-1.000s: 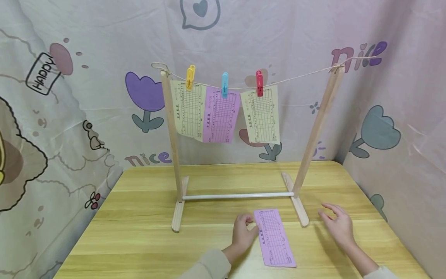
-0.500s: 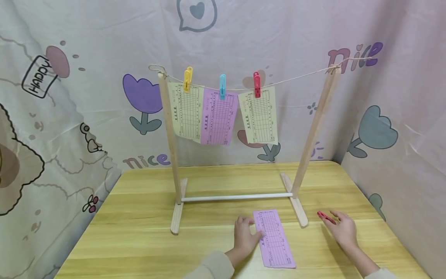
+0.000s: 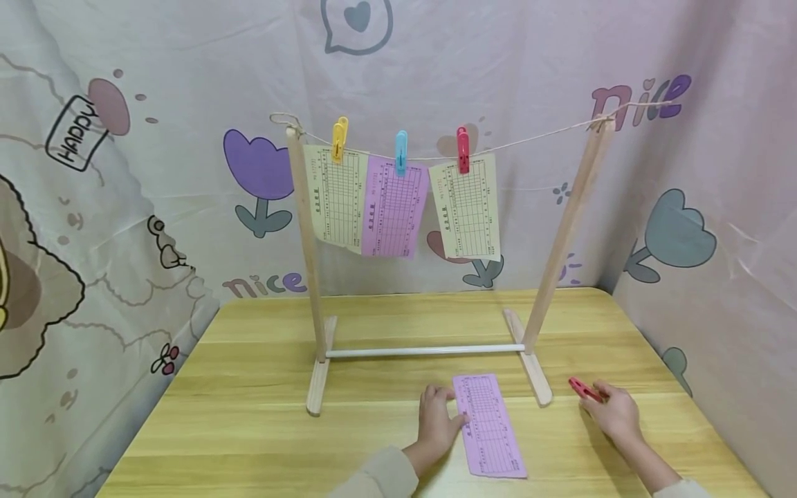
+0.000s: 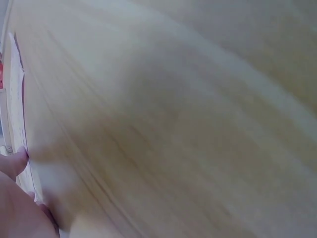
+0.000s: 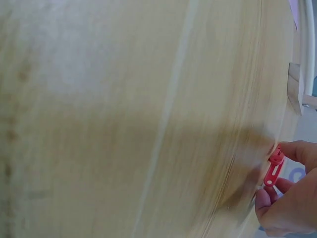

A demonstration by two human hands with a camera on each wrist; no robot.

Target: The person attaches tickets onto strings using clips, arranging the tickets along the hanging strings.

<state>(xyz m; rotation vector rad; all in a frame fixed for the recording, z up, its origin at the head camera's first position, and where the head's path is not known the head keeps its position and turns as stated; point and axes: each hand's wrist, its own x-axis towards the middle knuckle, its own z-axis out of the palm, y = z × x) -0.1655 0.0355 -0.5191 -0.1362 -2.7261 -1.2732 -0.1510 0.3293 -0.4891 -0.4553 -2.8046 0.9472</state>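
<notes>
A purple printed slip (image 3: 490,425) lies flat on the table in front of the wooden stand. At its left edge, my left hand (image 3: 437,422) rests with the thumb touching the paper and the other fingers beside its upper left edge. In the left wrist view the thumb (image 4: 19,159) meets the slip's rim. To the right of the stand's foot, my right hand (image 3: 616,413) pinches a red clothespin (image 3: 584,389) just over the table. The right wrist view shows that clothespin (image 5: 274,166) between thumb and fingertips.
A stand with two wooden posts (image 3: 569,235) and a white crossbar (image 3: 426,351) holds a string (image 3: 529,141). From it hang a yellow slip (image 3: 339,197), a purple slip (image 3: 395,211) and another yellow slip (image 3: 468,211), clipped by yellow, blue and red clothespins. Patterned cloth surrounds the table.
A red clothespin now shows in my right hand, where none was visible a second ago. My left thumb has moved slightly down along the slip's left edge.
</notes>
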